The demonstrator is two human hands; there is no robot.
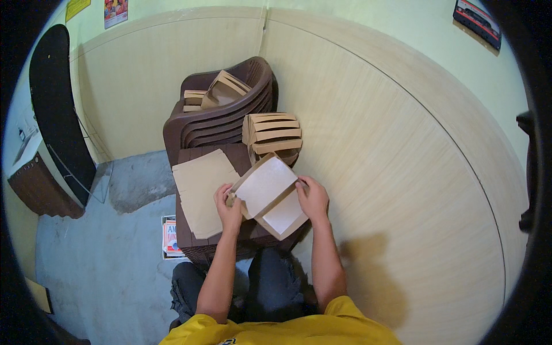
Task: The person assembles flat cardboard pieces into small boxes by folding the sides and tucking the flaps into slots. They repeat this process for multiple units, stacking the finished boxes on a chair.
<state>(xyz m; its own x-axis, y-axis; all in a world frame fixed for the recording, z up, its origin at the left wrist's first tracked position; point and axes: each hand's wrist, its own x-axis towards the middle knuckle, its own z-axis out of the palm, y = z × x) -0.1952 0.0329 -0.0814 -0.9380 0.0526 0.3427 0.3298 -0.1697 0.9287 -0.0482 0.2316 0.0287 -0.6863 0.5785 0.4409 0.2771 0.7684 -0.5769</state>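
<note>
Both of my hands hold a half-folded brown paperboard box (269, 194) with a white inside, over a low dark brown table (192, 238). My left hand (228, 205) grips its left edge. On the right edge my right hand (313, 198) pinches a side flap. To the left of the box lies a stack of flat brown blanks (198, 190) on the table. Just behind it stand several folded boxes (272, 135) nested in a pile.
A stack of dark brown plastic chairs (224, 112) stands behind the table with more folded boxes (221, 91) on the seat. A wood-patterned wall (402, 161) runs close on the right. Printed papers (171, 237) lie on the grey floor by the table. A dark cabinet (40, 190) stands left.
</note>
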